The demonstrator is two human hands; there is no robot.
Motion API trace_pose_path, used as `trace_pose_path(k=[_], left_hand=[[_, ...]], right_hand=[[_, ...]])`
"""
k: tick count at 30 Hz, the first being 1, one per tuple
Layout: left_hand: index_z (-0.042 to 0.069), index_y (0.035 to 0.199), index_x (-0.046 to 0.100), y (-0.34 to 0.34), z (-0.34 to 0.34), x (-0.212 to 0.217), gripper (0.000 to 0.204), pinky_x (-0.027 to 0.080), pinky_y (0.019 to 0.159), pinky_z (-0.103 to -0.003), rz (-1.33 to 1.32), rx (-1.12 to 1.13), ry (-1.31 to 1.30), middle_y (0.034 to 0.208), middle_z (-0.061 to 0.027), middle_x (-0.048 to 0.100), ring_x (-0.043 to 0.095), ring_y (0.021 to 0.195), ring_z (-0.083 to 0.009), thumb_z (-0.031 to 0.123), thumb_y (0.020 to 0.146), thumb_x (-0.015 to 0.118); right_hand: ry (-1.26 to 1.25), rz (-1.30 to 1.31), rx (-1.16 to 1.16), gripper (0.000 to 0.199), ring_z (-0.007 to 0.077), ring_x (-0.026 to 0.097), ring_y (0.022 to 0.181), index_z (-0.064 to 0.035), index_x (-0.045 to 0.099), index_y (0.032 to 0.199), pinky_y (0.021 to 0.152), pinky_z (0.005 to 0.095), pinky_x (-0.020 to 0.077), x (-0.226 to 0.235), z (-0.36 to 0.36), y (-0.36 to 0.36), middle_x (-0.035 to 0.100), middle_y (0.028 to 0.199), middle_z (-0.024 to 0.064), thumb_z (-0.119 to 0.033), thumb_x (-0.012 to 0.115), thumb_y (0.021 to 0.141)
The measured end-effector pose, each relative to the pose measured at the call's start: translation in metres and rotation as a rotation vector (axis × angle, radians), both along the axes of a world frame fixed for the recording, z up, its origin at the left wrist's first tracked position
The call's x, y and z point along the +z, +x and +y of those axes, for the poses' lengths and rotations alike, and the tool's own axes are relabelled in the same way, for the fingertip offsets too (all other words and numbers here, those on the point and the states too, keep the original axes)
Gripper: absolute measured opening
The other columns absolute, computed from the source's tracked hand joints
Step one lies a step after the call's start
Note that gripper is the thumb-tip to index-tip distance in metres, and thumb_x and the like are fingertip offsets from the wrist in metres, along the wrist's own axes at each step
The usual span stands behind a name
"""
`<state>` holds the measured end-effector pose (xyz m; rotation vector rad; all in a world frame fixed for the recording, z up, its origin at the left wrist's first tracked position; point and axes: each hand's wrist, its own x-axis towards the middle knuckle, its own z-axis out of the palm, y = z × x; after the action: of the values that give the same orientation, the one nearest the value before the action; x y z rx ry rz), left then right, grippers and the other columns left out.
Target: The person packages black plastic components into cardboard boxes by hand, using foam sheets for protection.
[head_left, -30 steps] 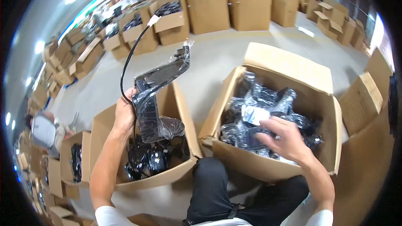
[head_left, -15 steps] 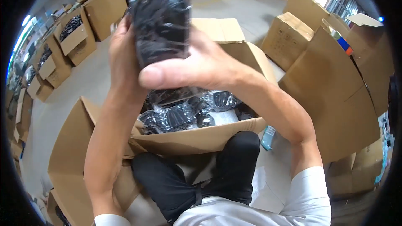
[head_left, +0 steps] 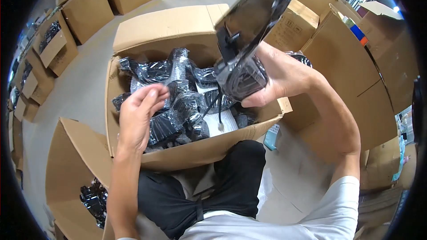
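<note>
My right hand (head_left: 278, 73) grips a black part in clear plastic wrap (head_left: 253, 22), which looks like a car side mirror, and holds it up over the right side of an open cardboard box (head_left: 200, 151). One face of the part is smooth and brownish. A thin black cable hangs from its lower end, with a pale plug (head_left: 220, 127) on the tip. Over the box's left side is my left hand (head_left: 141, 109), thumb and fingers pinched together; whatever they hold, if anything, cannot be made out. Below lie several similar wrapped black parts (head_left: 165, 126).
Another open carton (head_left: 73, 151) with black wrapped pieces (head_left: 94, 200) stands at my lower left. Tall cardboard (head_left: 351, 93) rises on the right. Several cartons (head_left: 86, 13) line the far left. A light-blue packet (head_left: 271, 138) lies on the floor beside my knee.
My hands have separated. The right hand has carried the wrapped part to the right and tilted it; the left has let go and dropped lower. The cable and plug now show.
</note>
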<state>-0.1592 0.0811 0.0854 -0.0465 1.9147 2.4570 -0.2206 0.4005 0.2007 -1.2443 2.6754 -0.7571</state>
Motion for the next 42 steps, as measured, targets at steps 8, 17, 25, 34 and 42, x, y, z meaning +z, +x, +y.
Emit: trace_pose_path(k=[8, 17, 25, 34, 42], left_hand=[[-0.001, 0.114, 0.065, 0.023, -0.030, -0.072, 0.021, 0.058, 0.080, -0.026, -0.128, 0.263, 0.126, 0.104, -0.0110, 0.071, 0.069, 0.093, -0.0162, 0.015, 0.102, 0.060], [-0.003, 0.116, 0.065, 0.025, -0.023, -0.060, 0.025, 0.053, 0.077, -0.026, -0.087, 0.229, 0.008, 0.103, -0.0115, 0.071, 0.068, 0.090, -0.0148, 0.016, 0.101, 0.061], [-0.004, 0.116, 0.065, 0.029, -0.022, -0.055, 0.024, 0.053, 0.077, -0.026, -0.055, 0.214, -0.061, 0.102, -0.0101, 0.071, 0.067, 0.089, -0.0142, 0.016, 0.102, 0.061], [-0.005, 0.119, 0.063, 0.036, -0.016, -0.048, 0.023, 0.052, 0.083, -0.026, -0.059, 0.069, 0.008, 0.102, -0.0090, 0.069, 0.065, 0.091, -0.0123, 0.010, 0.101, 0.061], [-0.006, 0.121, 0.062, 0.039, -0.013, -0.041, 0.026, 0.052, 0.084, -0.026, -0.028, 0.050, -0.022, 0.104, -0.0091, 0.069, 0.064, 0.092, -0.0119, 0.009, 0.101, 0.061]], right_hand=[[0.432, 0.079, -0.081, 0.121, 0.0427, 0.051, 0.120, 0.0012, 0.020, 0.155, 0.104, 0.0452, 0.0431, -0.051, 0.044, -0.024, 0.049, 0.127, 0.0273, -0.036, 0.087, 0.062], [0.818, 0.077, 0.023, 0.123, 0.0373, 0.053, 0.117, 0.0036, 0.027, 0.154, 0.102, 0.0426, 0.0424, -0.129, 0.030, -0.055, 0.054, 0.123, 0.0249, -0.045, 0.084, 0.055], [1.025, -0.083, 0.189, 0.132, 0.0398, 0.052, 0.124, 0.0064, 0.018, 0.156, 0.106, 0.0438, 0.0424, -0.229, 0.003, -0.062, 0.051, 0.131, 0.0269, -0.044, 0.091, 0.058], [1.261, 0.034, 0.002, 0.132, 0.0373, 0.058, 0.113, 0.0075, 0.027, 0.152, 0.091, 0.0449, 0.0484, -0.201, -0.007, -0.071, 0.057, 0.124, 0.0234, -0.047, 0.094, 0.052], [1.281, -0.145, 0.192, 0.136, 0.0355, 0.053, 0.120, 0.0035, 0.020, 0.156, 0.097, 0.0458, 0.0436, -0.263, -0.048, -0.052, 0.053, 0.130, 0.0226, -0.051, 0.093, 0.055]])
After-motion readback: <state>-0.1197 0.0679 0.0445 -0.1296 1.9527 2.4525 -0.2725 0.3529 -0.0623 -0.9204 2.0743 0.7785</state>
